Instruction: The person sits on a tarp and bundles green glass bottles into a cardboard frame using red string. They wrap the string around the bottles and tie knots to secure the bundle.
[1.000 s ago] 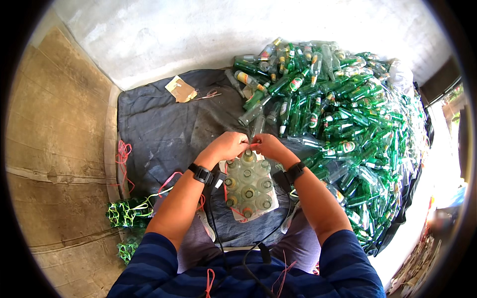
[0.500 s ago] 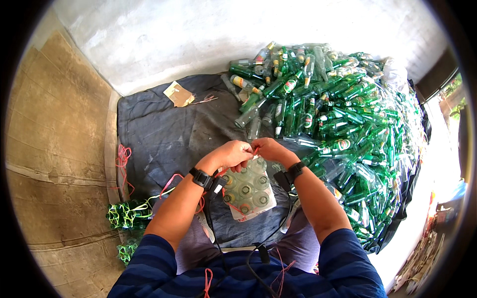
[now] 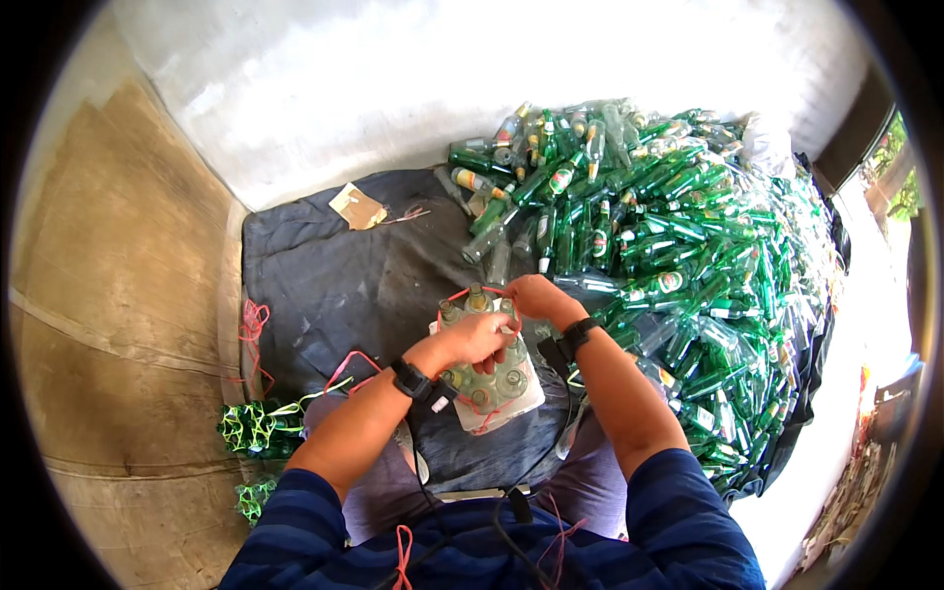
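Between my legs a tight cluster of clear glass bottles (image 3: 512, 382) stands upright on a white slab (image 3: 497, 420), necks up. A red string (image 3: 458, 294) loops around the far necks and comes forward along the right side. My right hand (image 3: 536, 298) is closed in a pinch on the string at the far right corner of the cluster. Reaching over the bottle tops, my left hand (image 3: 478, 339) has its fingers curled at the string near the right-hand necks; its fingertips are partly hidden. More red string (image 3: 346, 362) trails out left of my left forearm.
A large heap of mostly green bottles (image 3: 688, 256) fills the right side of the dark sheet (image 3: 324, 265). Bundled green bottles (image 3: 258, 429) tied with yellow-green string lie at left, by brown panelling (image 3: 128, 324). A cardboard piece (image 3: 358, 206) lies near the white wall (image 3: 393, 88).
My left hand has come nearer to me and down over the bottles, apart from the right hand. The red string now shows looped around the far necks. My right hand has shifted slightly right.
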Demonstrator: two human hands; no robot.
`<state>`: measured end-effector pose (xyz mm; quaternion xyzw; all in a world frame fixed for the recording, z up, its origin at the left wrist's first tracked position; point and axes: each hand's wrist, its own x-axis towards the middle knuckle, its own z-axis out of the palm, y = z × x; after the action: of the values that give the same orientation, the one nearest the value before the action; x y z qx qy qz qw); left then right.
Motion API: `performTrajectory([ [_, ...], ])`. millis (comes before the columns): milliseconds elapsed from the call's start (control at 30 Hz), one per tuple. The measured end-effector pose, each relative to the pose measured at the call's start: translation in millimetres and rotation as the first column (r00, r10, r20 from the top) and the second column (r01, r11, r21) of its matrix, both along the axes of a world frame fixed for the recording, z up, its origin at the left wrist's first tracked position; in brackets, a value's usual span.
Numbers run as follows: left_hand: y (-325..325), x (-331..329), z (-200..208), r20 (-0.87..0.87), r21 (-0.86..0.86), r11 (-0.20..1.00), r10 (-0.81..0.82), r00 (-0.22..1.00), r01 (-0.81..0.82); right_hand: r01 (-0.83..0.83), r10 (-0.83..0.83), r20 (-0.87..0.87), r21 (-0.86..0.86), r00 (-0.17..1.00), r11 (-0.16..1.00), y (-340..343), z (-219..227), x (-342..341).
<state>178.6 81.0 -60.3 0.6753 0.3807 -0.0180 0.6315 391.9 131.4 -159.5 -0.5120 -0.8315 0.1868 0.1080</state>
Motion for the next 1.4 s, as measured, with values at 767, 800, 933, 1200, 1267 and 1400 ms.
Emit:
performTrajectory([
  [767, -180, 8, -64, -0.071, 0.687, 0.720, -0.064, 0.995, 0.095, 0.493, -0.661, -0.474, -0.441, 0.582, 0.750, -137, 4, -29],
  [800, -185, 6, -65, -0.067, 0.695, 0.713, -0.072, 0.995, 0.098, 0.444, -0.720, -0.514, -0.568, 0.467, 0.693, -145, -1, -29],
  [933, -192, -1, -76, -0.030, 0.732, 0.677, -0.089, 0.996, 0.082, 0.328, -0.831, -0.503, -0.764, 0.238, 0.556, -171, -20, -32],
  [1200, -195, -37, -26, -0.160, 0.772, 0.632, 0.296, 0.942, -0.068, 0.655, -0.709, -0.507, -0.321, 0.490, 0.684, -201, -40, -44],
  [1267, -185, -45, -42, -0.013, 0.907, 0.403, 0.317, 0.948, -0.122, 0.631, -0.709, -0.536, -0.365, 0.458, 0.684, -200, -54, -41],
  [1400, -161, -43, -66, 0.107, 0.971, 0.191, 0.204, 0.973, -0.146, 0.544, -0.733, -0.594, -0.515, 0.332, 0.663, -199, -61, -45],
])
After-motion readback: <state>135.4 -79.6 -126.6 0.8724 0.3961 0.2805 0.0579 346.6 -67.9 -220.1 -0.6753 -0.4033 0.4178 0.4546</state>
